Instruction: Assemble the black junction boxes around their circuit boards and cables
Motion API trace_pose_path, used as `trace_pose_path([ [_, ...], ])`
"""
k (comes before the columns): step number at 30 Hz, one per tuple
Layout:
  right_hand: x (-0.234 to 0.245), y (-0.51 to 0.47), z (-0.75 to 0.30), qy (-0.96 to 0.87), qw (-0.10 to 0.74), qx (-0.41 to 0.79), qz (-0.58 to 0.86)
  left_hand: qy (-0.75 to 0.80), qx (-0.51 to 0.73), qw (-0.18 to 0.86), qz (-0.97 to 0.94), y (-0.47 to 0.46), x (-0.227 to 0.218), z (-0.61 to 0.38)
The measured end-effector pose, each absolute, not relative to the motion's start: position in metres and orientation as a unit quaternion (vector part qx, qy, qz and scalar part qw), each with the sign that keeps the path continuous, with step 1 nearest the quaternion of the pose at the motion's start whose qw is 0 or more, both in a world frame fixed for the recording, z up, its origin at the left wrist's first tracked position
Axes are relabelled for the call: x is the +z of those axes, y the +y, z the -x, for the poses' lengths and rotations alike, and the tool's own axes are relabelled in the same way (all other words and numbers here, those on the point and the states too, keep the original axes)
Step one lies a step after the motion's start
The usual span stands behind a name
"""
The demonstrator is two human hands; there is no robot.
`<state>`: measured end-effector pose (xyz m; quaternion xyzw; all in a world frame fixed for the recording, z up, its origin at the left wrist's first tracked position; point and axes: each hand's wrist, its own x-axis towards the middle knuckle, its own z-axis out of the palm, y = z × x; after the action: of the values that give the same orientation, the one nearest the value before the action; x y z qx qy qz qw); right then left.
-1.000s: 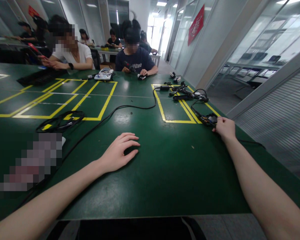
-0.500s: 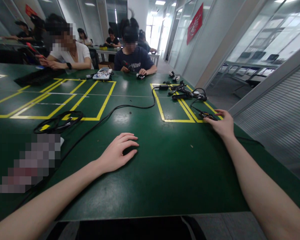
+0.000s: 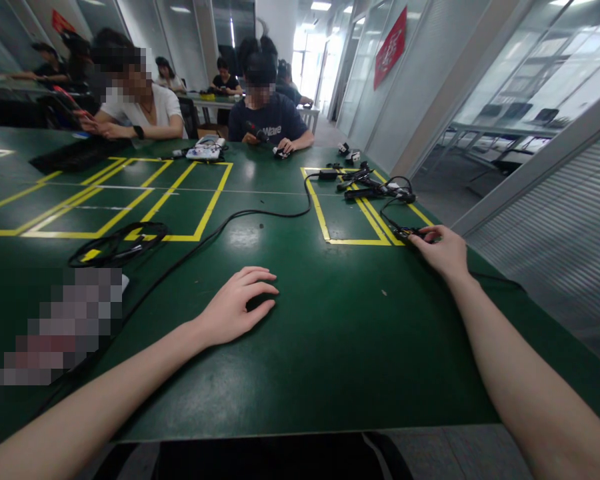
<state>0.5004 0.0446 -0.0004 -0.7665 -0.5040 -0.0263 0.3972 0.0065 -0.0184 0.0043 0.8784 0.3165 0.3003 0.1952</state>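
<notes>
My left hand (image 3: 237, 305) rests on the green table (image 3: 330, 333), fingers apart and curved, holding nothing. My right hand (image 3: 443, 252) reaches to the table's right edge and its fingers close on a small black device (image 3: 411, 233) with a thin cable, lying on a yellow tape line. The cable runs up to a pile of black adapters and cables (image 3: 375, 187) inside a yellow-taped rectangle.
A long black cable (image 3: 220, 230) crosses the table's middle. A coiled black cable (image 3: 117, 245) lies at left, near a blurred patch. Two people sit across the table with a white device (image 3: 206, 149) between them. Glass partitions run along the right.
My right hand shifted slightly left along the table edge and closed its fingers on the small black device. My left hand stayed put.
</notes>
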Motion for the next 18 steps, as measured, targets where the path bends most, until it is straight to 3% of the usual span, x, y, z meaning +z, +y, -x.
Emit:
trace_pose_path([
  [4,-0.0002,0.0449,-0.4957,-0.524,0.374,0.003,0.765,0.315,0.297,0.201,-0.879,-0.0181,0.0042,-0.0066],
  [18,0.0038,0.0474,-0.4894,-0.483,0.470,0.027,0.738,0.301,0.296,0.193,-0.886,-0.0189,0.0041,-0.0066],
])
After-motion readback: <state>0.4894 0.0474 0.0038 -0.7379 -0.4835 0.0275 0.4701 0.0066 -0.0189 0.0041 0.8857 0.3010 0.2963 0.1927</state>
